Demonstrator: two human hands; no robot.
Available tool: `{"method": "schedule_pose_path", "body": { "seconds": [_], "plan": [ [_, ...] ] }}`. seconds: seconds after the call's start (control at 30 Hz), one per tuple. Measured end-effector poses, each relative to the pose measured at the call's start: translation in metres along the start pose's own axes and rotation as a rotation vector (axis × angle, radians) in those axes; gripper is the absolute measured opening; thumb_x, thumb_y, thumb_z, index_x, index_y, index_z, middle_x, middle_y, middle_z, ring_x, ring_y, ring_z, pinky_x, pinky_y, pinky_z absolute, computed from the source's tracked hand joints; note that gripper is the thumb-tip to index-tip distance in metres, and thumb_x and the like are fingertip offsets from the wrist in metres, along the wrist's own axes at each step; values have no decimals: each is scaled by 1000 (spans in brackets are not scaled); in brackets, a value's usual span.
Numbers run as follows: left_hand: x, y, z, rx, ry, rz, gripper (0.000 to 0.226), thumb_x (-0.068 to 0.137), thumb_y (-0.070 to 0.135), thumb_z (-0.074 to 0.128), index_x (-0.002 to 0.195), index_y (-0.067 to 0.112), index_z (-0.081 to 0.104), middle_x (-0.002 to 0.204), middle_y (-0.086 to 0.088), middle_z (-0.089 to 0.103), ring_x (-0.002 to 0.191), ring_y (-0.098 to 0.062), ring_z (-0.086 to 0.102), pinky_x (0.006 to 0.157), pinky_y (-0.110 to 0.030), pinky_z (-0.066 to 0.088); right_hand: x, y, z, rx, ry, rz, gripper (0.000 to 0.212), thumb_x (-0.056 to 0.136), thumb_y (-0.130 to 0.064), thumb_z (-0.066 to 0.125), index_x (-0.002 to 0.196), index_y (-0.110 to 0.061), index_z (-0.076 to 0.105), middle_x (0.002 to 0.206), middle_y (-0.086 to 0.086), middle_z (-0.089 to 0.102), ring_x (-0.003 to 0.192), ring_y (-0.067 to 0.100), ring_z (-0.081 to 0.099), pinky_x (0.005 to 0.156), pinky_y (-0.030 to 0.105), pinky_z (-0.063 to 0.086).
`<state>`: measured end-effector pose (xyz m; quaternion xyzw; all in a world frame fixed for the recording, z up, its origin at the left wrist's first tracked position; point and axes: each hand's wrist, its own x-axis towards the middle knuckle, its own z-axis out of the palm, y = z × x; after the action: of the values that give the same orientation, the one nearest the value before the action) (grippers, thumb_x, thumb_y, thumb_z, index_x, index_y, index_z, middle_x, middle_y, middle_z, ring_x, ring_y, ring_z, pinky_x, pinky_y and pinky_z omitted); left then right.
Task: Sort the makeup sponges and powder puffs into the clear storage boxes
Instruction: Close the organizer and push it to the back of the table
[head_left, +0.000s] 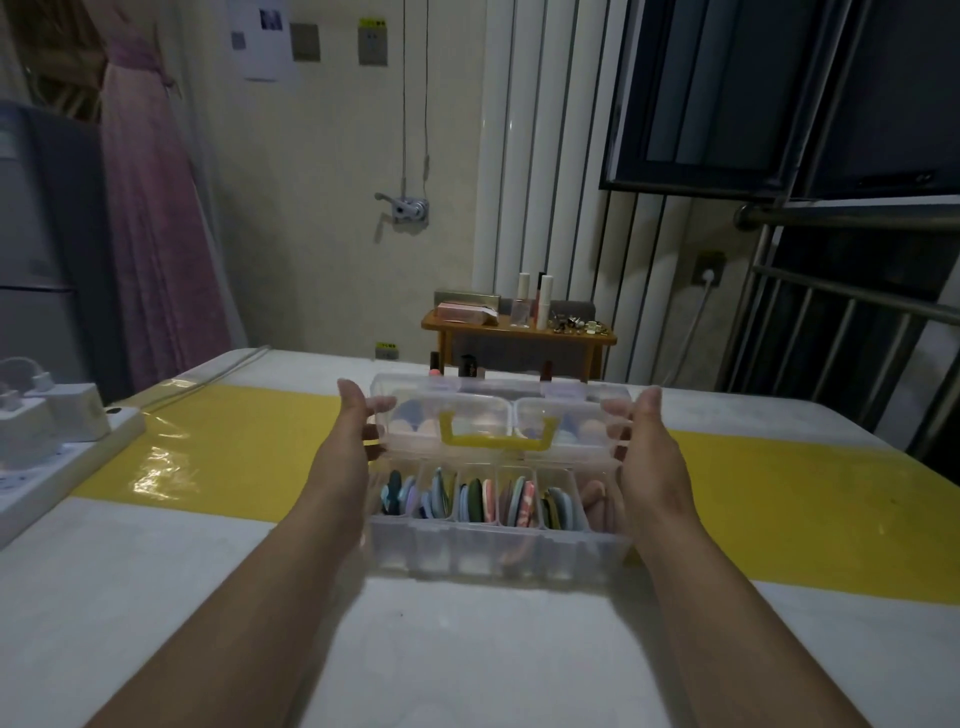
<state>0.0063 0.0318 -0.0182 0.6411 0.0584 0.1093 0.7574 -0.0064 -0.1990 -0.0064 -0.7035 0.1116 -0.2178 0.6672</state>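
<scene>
From my head camera, I am holding my left hand (358, 441) and right hand (641, 447) at the two ends of the clear storage box (498, 525) — fingers spread, palms facing inward; whether they are pressing its walls I cannot tell. The box is sitting on the white and yellow surface (234, 457), its upper tray (478, 415) with the yellow handle (496, 434) showing makeup sponges (415, 427). Powder puffs (475, 498) are standing on edge in the divided lower compartments. A power strip (57, 457) is lying far left — a small wooden shelf (519, 332) is standing behind.
</scene>
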Motion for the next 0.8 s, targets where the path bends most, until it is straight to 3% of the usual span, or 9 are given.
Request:
{"method": "schedule_pose_path", "body": {
  "seconds": [0.07,0.13,0.2,0.27,0.37,0.47,0.57,0.67,0.8],
  "plan": [
    [2,0,-4,-29,41,-29,74,92,73,24,97,13,67,100,-8,67,96,-26,62,88,-46,46,1,-6,-6,46,1,111,50,97,-60,41,93,-20,72,94,8,73,84,22,68,73,35,54],
    [3,2,-7,-38,29,-91,55,95,59,42,87,11,68,97,-9,67,88,-25,59,72,-38,45,3,-9,-11,6,-70,182,22,88,-33,63,85,-14,74,87,14,74,72,23,67,63,33,52],
    [4,0,-9,-2,-8,-150,25,83,37,61,83,14,70,97,-11,66,84,-27,56,61,-33,41,5,-9,-15,-65,-138,203,12,82,-18,65,87,-14,76,96,13,73,82,26,67,71,39,55],
    [5,-5,-10,19,-5,-174,17,78,25,63,89,14,71,98,-10,65,82,-27,54,59,-31,40,6,-10,-17,-151,-176,197,18,84,-8,60,90,-18,75,102,5,68,97,27,62,87,45,53],
    [9,-8,-9,8,35,-123,12,85,11,58,87,15,70,95,-9,63,78,-27,55,59,-30,41,5,-10,-18,-225,-218,196,23,84,0,60,90,-18,73,101,3,63,91,23,58,71,34,48],
    [14,-12,-11,33,73,-83,14,77,3,64,75,16,68,91,-14,63,81,-34,57,61,-34,44,5,-9,-17,-230,-220,186,22,81,6,64,87,-14,71,100,10,65,85,26,63,57,26,47],
    [14,-13,-14,73,74,-94,14,65,4,65,65,18,68,87,-18,63,83,-35,59,63,-38,47,7,-6,-18,-313,-239,152,19,80,3,71,86,-15,71,99,14,69,90,32,67,64,30,54],
    [14,-13,-14,108,41,-106,19,75,-4,59,73,13,67,87,-18,62,81,-34,58,62,-35,46,3,-10,-20,-373,-291,121,17,82,0,72,92,-13,70,91,11,69,83,31,69,72,38,59],
    [12,-8,-16,178,-16,-90,14,64,3,64,76,10,68,82,-15,63,82,-31,58,69,-38,45,-3,-15,-21,-432,-321,67,13,86,-2,70,92,-13,72,83,11,71,70,22,67,63,30,56]
  ]
}}
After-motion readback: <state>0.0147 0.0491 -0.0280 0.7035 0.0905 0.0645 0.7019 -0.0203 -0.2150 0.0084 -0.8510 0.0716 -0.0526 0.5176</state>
